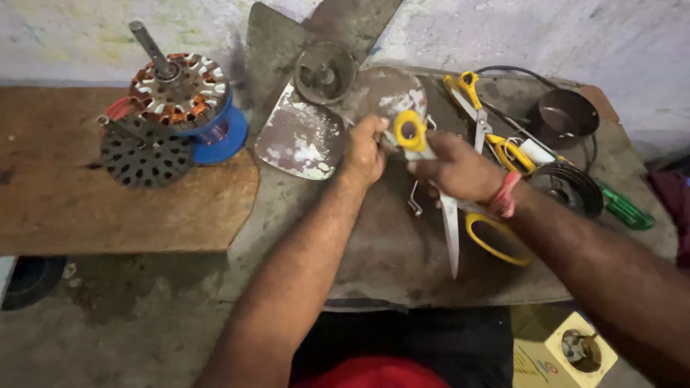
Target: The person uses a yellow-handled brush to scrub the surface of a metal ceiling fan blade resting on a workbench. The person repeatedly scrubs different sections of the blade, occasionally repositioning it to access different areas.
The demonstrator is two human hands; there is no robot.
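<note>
The light was dim and flat — soft shadows beneath the forearms, faint motion blur, edges bent by wide-angle distortion.

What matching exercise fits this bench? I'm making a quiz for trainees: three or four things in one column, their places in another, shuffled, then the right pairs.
Things:
1. motor stator with copper windings
2. green-handled screwdriver
3. roll of yellow tape
4. fan blade

Places:
A. between the left hand and right hand
B. far right of the bench
C. on the wooden board at left
D. leaning at the wall, behind the hands

Pairs: 1-C, 2-B, 3-A, 4-D
</note>
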